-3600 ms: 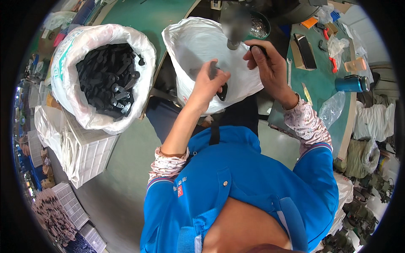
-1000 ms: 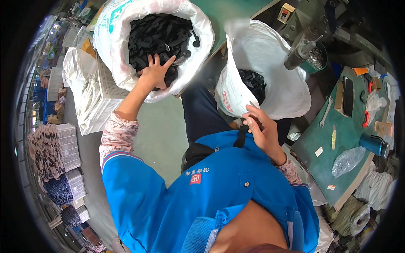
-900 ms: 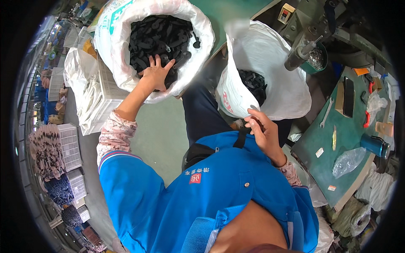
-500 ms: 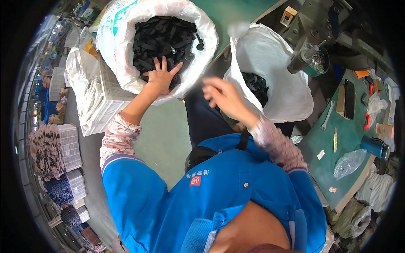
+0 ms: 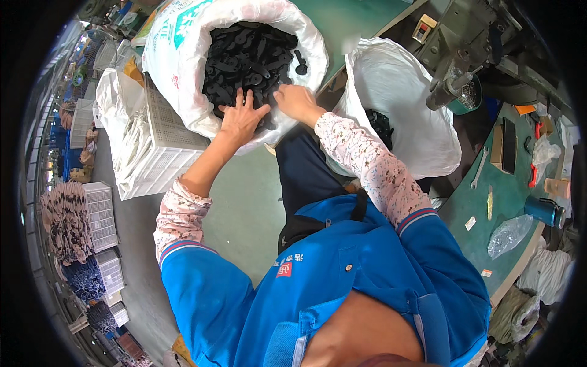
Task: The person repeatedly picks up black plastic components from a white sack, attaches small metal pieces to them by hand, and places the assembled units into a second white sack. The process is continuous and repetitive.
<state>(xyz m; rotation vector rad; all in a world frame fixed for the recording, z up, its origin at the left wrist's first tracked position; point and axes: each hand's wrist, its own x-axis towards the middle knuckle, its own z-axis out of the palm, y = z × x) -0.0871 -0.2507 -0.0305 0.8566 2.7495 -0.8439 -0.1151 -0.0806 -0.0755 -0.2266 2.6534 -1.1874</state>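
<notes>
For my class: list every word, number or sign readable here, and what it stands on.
Blue jacket, chest: pale characters and a red square emblem; wording not copied out.
White sack of black parts: green print and a small red mark; wording not copied out.
Small pale labels on the green table: too small to read.

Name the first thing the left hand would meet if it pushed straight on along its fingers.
The left hand would first meet the heaped small flat black parts inside the white sack; its fingertips look to be at or just over them, though depth is unclear.
</notes>
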